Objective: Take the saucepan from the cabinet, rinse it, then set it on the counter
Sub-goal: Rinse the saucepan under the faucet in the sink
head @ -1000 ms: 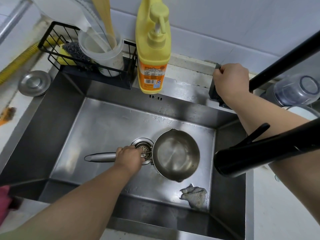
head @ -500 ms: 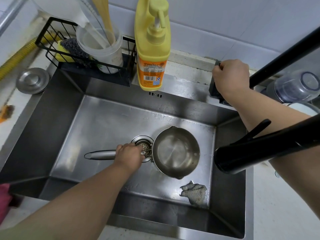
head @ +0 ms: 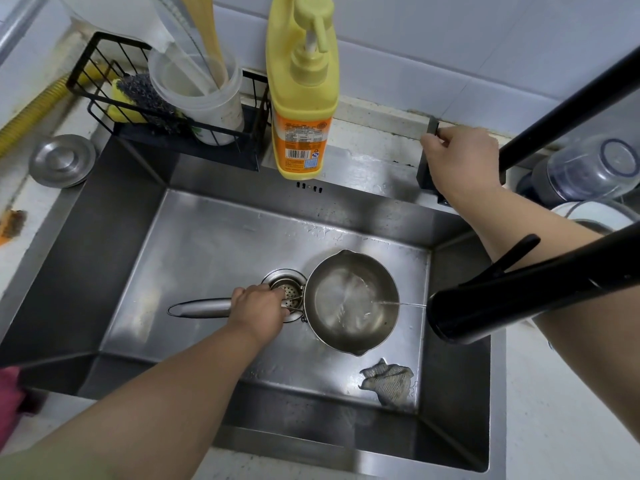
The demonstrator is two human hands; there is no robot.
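A small steel saucepan (head: 351, 301) sits low in the steel sink (head: 207, 244), just right of the drain strainer (head: 289, 289). My left hand (head: 258, 310) grips its long handle near the bowl. Water runs from the black faucet spout (head: 485, 306) into the pan and swirls inside it. My right hand (head: 462, 161) is closed on the black faucet control at the back right of the sink rim.
A yellow soap pump bottle (head: 301, 98) stands on the back rim. A black wire rack (head: 166, 109) holds a scrubber, sponge and utensil cup at back left. A grey rag (head: 389, 381) lies in the sink's front right corner. Bowls (head: 595, 171) sit far right.
Water has started flowing from the faucet into the saucepan. Both hands stay in about the same places.
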